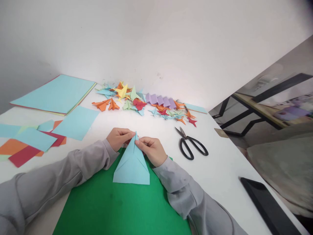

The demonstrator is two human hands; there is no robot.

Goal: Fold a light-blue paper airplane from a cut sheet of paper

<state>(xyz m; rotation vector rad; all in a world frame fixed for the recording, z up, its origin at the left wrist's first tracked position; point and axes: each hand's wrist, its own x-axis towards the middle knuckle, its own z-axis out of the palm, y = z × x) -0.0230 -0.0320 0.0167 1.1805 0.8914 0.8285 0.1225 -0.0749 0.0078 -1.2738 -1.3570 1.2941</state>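
A light blue sheet of paper [132, 168], folded to a point at its far end, is held over a green sheet [114, 209]. My left hand [120, 137] pinches the pointed tip from the left, its thumb and fingers closed on the paper. From the right, my right hand [153, 149] grips the same end just below the tip, thumb on top. Creases run down the middle and across the sides of the folded paper, and its wide edge faces me. The fingertips behind the paper are partly hidden.
Black-handled scissors [189, 143] lie to the right, with a black tablet-like device [266, 205] nearer the edge. Folded paper shapes [139, 103] line the wall. Loose coloured pieces [36, 138] and a paper stack [56, 93] lie on the left of the white table [217, 182].
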